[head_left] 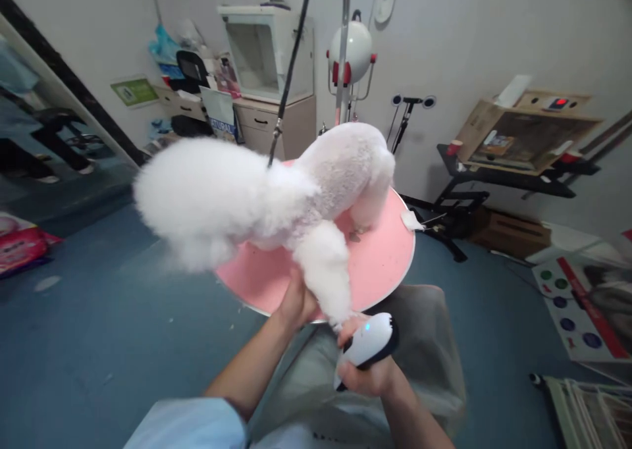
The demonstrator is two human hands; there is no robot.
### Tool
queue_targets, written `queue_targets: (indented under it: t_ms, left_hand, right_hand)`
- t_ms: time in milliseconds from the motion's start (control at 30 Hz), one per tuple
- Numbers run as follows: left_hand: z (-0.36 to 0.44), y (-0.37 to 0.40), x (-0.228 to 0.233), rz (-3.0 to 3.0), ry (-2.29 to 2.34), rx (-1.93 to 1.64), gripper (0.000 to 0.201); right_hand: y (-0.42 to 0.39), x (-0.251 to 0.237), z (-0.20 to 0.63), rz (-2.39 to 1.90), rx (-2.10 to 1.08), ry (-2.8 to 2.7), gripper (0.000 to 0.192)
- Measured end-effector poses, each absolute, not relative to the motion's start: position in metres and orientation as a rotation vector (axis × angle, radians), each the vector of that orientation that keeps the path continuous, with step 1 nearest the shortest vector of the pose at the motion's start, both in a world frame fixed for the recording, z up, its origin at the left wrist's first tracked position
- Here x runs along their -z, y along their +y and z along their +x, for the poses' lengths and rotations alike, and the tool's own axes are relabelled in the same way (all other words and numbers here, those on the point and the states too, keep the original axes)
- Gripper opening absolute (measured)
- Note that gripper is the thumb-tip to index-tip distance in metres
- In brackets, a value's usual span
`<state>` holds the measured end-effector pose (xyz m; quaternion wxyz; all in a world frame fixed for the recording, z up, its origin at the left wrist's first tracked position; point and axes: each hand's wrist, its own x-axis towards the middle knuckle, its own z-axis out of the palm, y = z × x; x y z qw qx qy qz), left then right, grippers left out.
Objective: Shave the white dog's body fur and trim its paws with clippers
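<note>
A fluffy white dog (340, 166) stands on a round pink grooming table (390, 258), its body clipped short and its head (197, 192) left full and rounded. My left hand (297, 302) grips the dog's front leg (323, 264) from behind, with part of the fingers hidden by fur. In my right hand (368, 370) is a white and black hair clipper (368, 340) with a small blue light lit. The clipper is close to the paw end of that leg; whether its blade touches fur cannot be made out.
A black strap (293, 60) runs up from the dog's neck beside a metal pole (343, 47). Behind stand a white cabinet (309, 60) and a round white dryer (353, 43). A wooden box (538, 143) sits on a black stand at right. A mirror (59, 133) leans at left.
</note>
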<state>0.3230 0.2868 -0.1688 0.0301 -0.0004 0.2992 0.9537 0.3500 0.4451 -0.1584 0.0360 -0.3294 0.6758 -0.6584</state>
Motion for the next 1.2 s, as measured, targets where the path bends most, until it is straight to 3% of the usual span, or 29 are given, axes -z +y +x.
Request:
queue_targets:
  t_ms: [100,200,367,467,633,800,867,1067,1200]
  left_hand:
    - [0.363,0.302,0.188,0.379,1.093,-2.724,0.081]
    - [0.374,0.311,0.187,0.457,1.14,-2.592,0.068]
    - [0.362,0.309,0.162,0.073,0.692,-2.703,0.041]
    - [0.357,0.301,0.151,-0.079,0.461,-2.757,0.029]
    - [0.334,0.288,0.135,-0.198,0.394,-2.721,0.051]
    - [0.302,0.291,0.122,-0.193,0.521,-2.912,0.029]
    - [0.291,0.294,0.122,-0.152,0.516,-2.9,0.029]
    - [0.27,0.308,0.125,-0.254,0.72,-2.992,0.027]
    - [0.268,0.315,0.12,-0.405,0.829,-3.002,0.027]
  right_hand:
    - [0.44,0.157,0.35,-1.204,1.945,2.094,0.011]
    - [0.43,0.153,0.357,-1.376,1.773,2.117,0.014]
    - [0.423,0.157,0.37,-1.434,1.681,2.207,0.015]
    - [0.42,0.16,0.373,-1.399,1.761,2.179,0.014]
    - [0.412,0.162,0.384,-1.24,2.046,1.956,0.026]
    - [0.405,0.169,0.39,-1.029,2.171,1.627,0.035]
    - [0.411,0.174,0.388,-0.98,2.235,1.549,0.038]
    - [0.465,0.186,0.393,-0.78,2.128,2.318,0.038]
    - [0.487,0.184,0.409,-0.764,2.328,2.793,0.044]
